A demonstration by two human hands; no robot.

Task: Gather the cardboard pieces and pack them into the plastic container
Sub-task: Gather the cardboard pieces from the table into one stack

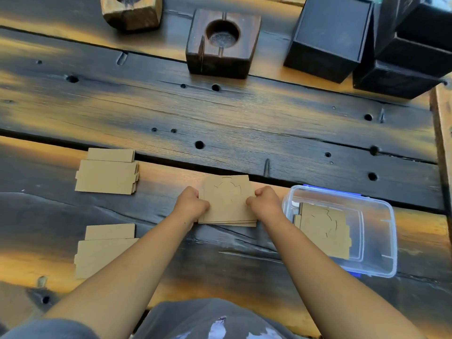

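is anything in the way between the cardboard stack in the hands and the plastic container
Nothing visible. The cardboard stack, gripped by the left hand and right hand, sits just left of the open plastic container, with only bare table between. The container already holds cardboard pieces on its left side.

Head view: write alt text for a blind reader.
Both hands, left and right, grip a cardboard stack on a dark wooden table. A clear container at right holds cardboard; two more piles lie left.
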